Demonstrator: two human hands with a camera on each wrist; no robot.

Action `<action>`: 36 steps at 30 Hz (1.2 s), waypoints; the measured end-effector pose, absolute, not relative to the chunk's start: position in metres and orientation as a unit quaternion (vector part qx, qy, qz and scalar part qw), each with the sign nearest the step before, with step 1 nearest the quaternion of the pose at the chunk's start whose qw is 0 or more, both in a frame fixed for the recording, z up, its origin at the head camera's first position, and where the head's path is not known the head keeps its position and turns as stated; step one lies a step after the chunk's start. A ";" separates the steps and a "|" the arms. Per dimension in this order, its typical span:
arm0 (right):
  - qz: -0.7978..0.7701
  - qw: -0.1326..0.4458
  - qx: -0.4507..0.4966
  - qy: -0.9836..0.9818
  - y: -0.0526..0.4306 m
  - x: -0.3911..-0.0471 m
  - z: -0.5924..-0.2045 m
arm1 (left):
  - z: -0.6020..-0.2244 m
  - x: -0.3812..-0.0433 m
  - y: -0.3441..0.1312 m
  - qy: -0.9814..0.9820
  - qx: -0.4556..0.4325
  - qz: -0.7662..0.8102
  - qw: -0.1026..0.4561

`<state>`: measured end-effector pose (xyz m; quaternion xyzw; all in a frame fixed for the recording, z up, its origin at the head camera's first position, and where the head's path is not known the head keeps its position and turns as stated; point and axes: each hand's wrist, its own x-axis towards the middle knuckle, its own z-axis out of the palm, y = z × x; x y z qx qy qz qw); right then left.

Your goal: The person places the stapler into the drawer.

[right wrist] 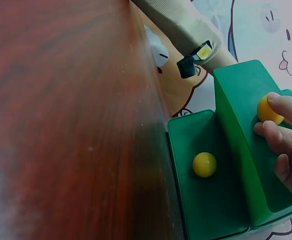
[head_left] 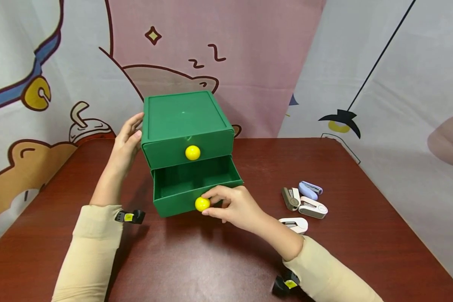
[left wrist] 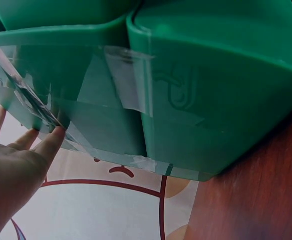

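A green drawer box (head_left: 186, 115) with round yellow knobs stands on the table. Below its shut top drawer, another drawer (head_left: 177, 205) is pulled out, its visible inside bare. My right hand (head_left: 239, 207) pinches that drawer's yellow knob (head_left: 202, 204) between thumb and fingers. A lower drawer (right wrist: 196, 200) with its own yellow knob (right wrist: 204, 165) shows closed in the right wrist view; the pulled-out one hides it from the head view. My left hand (head_left: 124, 144) rests on the box's left side, fingers fairly straight. In the left wrist view, fingertips touch clear tape (left wrist: 98, 95) there.
Several small staplers lie right of the box on the brown table (head_left: 211, 264): a lilac one (head_left: 308, 191), an olive-and-white one (head_left: 290, 199), a white-and-grey one (head_left: 312, 208) and a white one (head_left: 297, 225) partly behind my right forearm. A cartoon-printed curtain (head_left: 264, 50) hangs behind.
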<state>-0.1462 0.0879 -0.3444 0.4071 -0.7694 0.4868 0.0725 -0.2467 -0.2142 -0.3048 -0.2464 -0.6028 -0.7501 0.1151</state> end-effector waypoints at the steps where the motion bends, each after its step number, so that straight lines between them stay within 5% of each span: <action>1: 0.487 0.071 0.410 -0.768 0.089 -0.144 -0.345 | -0.305 -0.246 -0.214 -0.603 -0.246 -0.751 0.115; 16: 0.481 0.082 0.444 -0.751 0.096 -0.126 -0.349 | -0.304 -0.245 -0.215 -0.615 -0.240 -0.743 0.109; 36: 0.486 0.169 0.467 -0.719 0.145 -0.134 -0.343 | -0.305 -0.247 -0.216 -0.615 -0.244 -0.742 0.108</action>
